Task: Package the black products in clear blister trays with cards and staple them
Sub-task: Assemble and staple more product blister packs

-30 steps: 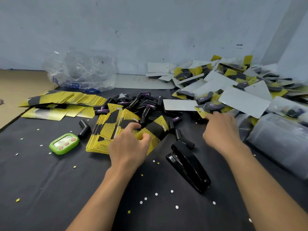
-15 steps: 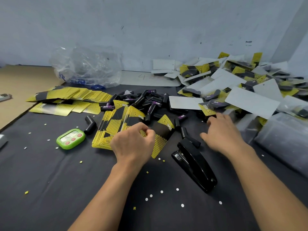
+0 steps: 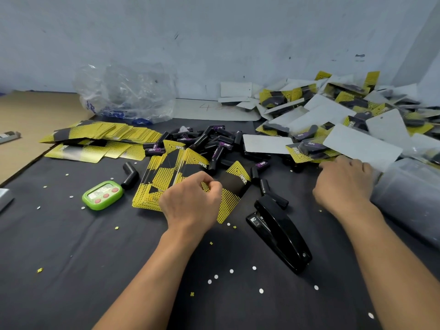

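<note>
Beneath the left hand point(image 3: 190, 206), a stack of yellow-and-black cards point(image 3: 164, 179) is lying on the dark desk point(image 3: 71, 258). The left fingers point(image 3: 202, 181) are curling down onto it, with thumb and forefinger pinching the top card's edge. Just beyond these fingers, the black products point(image 3: 214, 144) are lying in a loose heap that is touching the far end of the cards. One stray product point(image 3: 129, 177) is resting to the left of the fingers, beside a green timer point(image 3: 102, 195). More cards, fanned out point(image 3: 107, 134), are spreading farther left and beyond, in front of a crumpled clear bag point(image 3: 126, 94).

Between the two hands, a black stapler point(image 3: 278, 232) is lying closed and apart from both. The right hand point(image 3: 345, 184) is resting knuckles-up. The right fingers point(image 3: 345, 163) are bending toward the near edge of a pile of finished packs point(image 3: 333, 115), and whether they are gripping anything cannot be told. Just right of these fingers, a stack of clear trays point(image 3: 409, 198) is lying on its side. Small paper dots point(image 3: 231, 271) are lying scattered near both forearms.
</note>
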